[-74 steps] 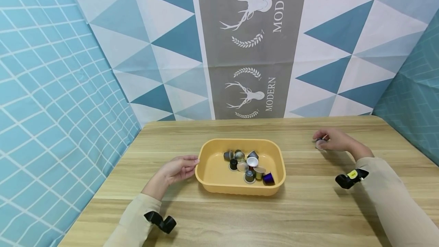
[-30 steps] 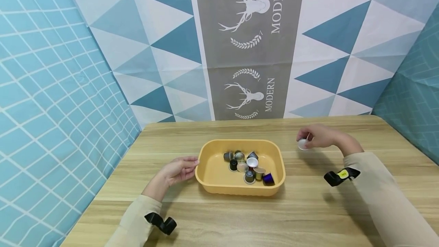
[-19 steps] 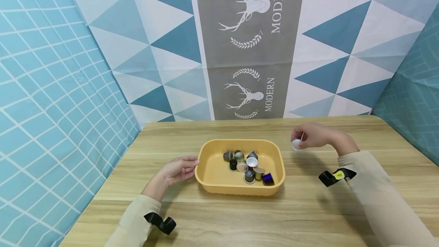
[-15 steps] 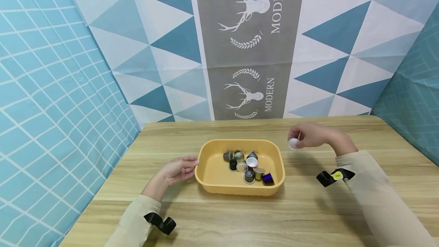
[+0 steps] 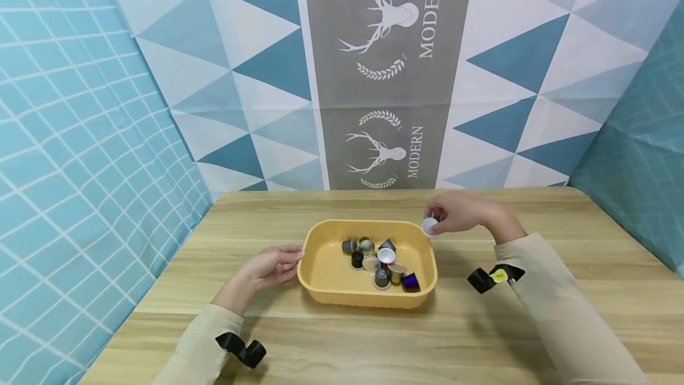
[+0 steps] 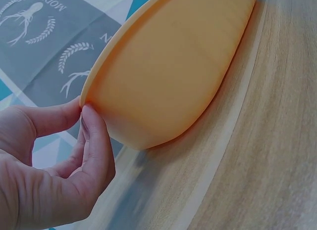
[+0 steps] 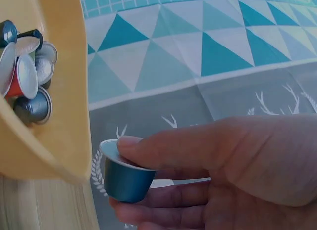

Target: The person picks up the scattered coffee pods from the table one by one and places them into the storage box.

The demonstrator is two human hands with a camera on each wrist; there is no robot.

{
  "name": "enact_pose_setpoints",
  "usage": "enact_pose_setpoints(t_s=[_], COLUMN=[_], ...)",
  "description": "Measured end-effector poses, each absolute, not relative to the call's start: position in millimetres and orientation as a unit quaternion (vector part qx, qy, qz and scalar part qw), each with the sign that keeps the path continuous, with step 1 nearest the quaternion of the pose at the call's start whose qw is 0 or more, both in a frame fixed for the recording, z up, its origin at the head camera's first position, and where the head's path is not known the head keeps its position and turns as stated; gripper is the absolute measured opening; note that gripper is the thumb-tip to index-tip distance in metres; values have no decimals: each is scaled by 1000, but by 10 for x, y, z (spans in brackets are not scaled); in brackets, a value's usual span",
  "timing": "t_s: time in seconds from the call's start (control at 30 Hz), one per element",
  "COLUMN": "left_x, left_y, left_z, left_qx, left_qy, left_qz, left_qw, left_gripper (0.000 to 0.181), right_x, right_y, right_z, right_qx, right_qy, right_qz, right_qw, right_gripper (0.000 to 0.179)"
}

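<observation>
My right hand [image 5: 458,211] pinches a coffee capsule [image 7: 128,179], teal-blue with a silvery lid, between thumb and fingers. In the head view it is at the right rim of a yellow plastic basin [image 5: 369,300]. My left hand [image 5: 271,266] pinches the basin's left rim; in the left wrist view the thumb [image 6: 59,117] and a finger meet at that rim. Several coffee capsules lie in a loose heap inside the basin, among them a purple one [image 5: 410,281], a black one [image 5: 357,259] and a dark grey one [image 7: 34,107].
The basin stands on a wood-grain table [image 5: 320,349]. Behind the table hangs a cloth [image 5: 379,88] with triangles and deer heads. A blue gridded cloth [image 5: 80,153] hangs at the left, a teal one [image 5: 636,159] at the right.
My right hand has picked the capsule up from the right side of the table and carried it left to the basin's right rim. The left hand keeps its hold on the basin.
</observation>
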State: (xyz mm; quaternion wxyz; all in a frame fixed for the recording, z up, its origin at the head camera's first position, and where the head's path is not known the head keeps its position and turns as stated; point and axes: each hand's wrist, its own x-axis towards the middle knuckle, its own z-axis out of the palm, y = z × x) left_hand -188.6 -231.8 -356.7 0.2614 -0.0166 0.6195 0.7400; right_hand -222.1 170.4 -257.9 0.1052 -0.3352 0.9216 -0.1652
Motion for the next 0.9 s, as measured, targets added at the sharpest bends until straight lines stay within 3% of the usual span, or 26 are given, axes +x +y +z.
enact_pose_setpoints(t_s=[0.63,0.9], left_x=[-1913,-1892], left_y=[-2305,-2319], left_z=[-3554,-3555], left_qx=[-24,-20], left_qy=[617,613], left_qz=[741,744], left_qw=[264,265], left_gripper=[32,20], right_x=[-2440,-2481], right_y=[1151,978], right_z=[-2594,-2610], right_qx=[-351,-353], right_qy=[913,912], right_qz=[-143,-123], right_qw=[150,169], right_gripper=[17,19])
